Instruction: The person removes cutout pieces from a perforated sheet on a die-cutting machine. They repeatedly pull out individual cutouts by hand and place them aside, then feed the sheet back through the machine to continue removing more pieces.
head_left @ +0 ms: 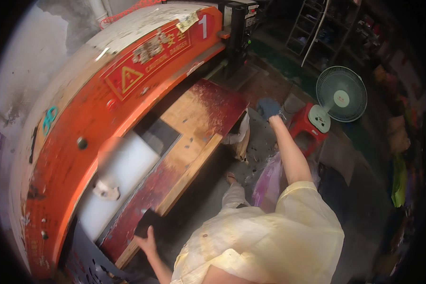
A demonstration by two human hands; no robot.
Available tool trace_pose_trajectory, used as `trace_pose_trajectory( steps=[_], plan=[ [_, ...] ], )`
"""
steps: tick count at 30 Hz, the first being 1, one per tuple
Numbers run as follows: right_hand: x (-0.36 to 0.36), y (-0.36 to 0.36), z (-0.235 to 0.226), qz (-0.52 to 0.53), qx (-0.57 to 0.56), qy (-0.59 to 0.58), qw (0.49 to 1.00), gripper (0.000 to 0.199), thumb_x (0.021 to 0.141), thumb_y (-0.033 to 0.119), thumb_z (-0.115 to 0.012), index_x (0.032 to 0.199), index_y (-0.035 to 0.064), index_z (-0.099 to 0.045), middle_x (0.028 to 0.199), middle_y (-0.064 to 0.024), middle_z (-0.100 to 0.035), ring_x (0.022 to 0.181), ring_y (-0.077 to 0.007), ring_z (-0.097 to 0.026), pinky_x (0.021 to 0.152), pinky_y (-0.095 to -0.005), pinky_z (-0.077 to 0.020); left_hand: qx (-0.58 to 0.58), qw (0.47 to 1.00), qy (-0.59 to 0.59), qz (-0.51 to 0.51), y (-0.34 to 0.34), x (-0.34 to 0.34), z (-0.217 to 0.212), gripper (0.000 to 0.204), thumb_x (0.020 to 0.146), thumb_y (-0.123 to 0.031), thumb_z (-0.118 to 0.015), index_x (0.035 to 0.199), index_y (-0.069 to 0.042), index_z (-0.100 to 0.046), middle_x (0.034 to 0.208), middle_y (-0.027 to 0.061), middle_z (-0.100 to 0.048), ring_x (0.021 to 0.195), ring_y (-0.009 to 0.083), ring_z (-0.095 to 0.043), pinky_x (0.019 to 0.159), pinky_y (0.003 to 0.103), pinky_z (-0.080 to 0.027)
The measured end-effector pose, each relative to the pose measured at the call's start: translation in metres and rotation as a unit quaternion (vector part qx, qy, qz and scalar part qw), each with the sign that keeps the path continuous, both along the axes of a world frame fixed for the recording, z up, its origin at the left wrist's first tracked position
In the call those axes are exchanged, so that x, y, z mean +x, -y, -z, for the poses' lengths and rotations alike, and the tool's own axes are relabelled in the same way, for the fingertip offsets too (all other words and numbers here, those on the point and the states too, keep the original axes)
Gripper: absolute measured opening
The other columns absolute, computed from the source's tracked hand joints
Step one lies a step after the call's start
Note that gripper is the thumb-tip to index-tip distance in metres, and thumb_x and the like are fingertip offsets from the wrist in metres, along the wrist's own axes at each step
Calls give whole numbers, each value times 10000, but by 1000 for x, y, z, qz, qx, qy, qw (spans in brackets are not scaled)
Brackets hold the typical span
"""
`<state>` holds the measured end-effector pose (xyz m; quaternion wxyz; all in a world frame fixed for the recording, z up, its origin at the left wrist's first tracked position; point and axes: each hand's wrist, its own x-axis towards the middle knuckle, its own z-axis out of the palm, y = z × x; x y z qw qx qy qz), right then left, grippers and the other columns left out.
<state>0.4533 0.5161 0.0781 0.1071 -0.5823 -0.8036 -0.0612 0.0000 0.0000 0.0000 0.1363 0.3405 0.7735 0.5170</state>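
Note:
My left hand (147, 244) is at the near edge of the wooden worktable (189, 165). It is closed on a black, soft-looking piece (149, 223), slightly blurred, with the thumb against its near side. My right arm reaches far out to the right of the table, toward the red stool. Blue-grey material (268, 108) covers or fills my right hand, hiding the fingers; whether it is a glove or a held cloth, I cannot tell. Left of the table, a white cutting board (123, 175) lies beneath the orange press beam (113, 104), with a small pale piece (106, 190) on it.
A fan (341, 94) stands by the red stool (304, 130). Beyond the table's right end is a white sack (241, 130), and a pinkish plastic bag (268, 182) lies beside me. Teal-handled scissors (49, 119) rest on the press. A grey perforated crate (87, 260) stands at lower left.

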Motion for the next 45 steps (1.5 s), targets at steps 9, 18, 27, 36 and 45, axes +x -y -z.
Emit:
trace_pose_trajectory(
  steps=[9,18,27,36,45],
  plan=[
    [60,-276,55,54,-45,-36,997,297,837,277,-489,949,65,-665,1020,-198,-639,970,-366,-600,848,-431,-473,-102,974,160,-125,-34,41,-44,435,801,-55,-687,1185,52,-512,1057,102,-608,935,192,-571,883,314,-446],
    [22,-410,51,92,-151,-349,920,538,819,455,-552,1131,21,-613,1205,-208,-582,1130,-345,-545,946,-399,-422,-301,937,-149,-98,-67,103,-76,729,690,-51,-739,1339,-1,-411,1341,151,-442,1262,321,-388,1089,402,-270],
    [10,-457,44,95,-153,-281,943,482,844,389,-538,1157,26,-587,1148,-207,-599,1069,-334,-577,908,-378,-443,-189,975,26,-117,-150,161,-82,408,737,-64,-723,1069,28,-504,923,102,-546,860,230,-553,821,329,-454],
    [21,-466,53,97,-151,-270,946,395,847,351,-526,1075,37,-600,1085,-201,-610,1019,-338,-586,864,-396,-451,-216,967,-6,-133,-207,180,-75,461,716,-24,-721,1116,22,-496,1124,88,-463,1015,205,-472,904,312,-383],
    [41,-470,75,74,-133,-211,966,316,850,313,-514,993,49,-613,1023,-196,-620,969,-343,-596,819,-414,-459,-249,956,-58,-145,-217,179,-77,233,720,-89,-736,881,40,-629,1214,155,-473,1136,305,-483,984,366,-381]
  ],
)
